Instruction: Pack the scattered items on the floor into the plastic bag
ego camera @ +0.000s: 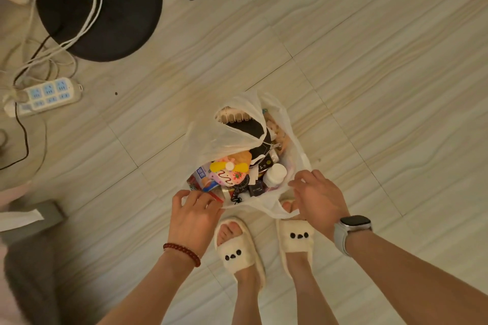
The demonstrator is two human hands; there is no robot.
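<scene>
A white plastic bag (227,137) stands open on the tiled floor just in front of my feet. It is full of several things: a white bottle (274,174), a colourful yellow and pink toy (229,169), a small black box (256,188), a blue snack packet (202,179) and a black flat item (248,129) under the bag's far flap. My left hand (192,216) grips the bag's near left rim with curled fingers. My right hand (317,198) holds the near right rim, its fingers curled over the edge beside the bottle.
My feet in cream slippers (239,248) stand right behind the bag. A power strip (43,95) with trailing cables lies at the left. A black round stand base (105,5) sits at the back left. A grey box (39,216) is at the near left.
</scene>
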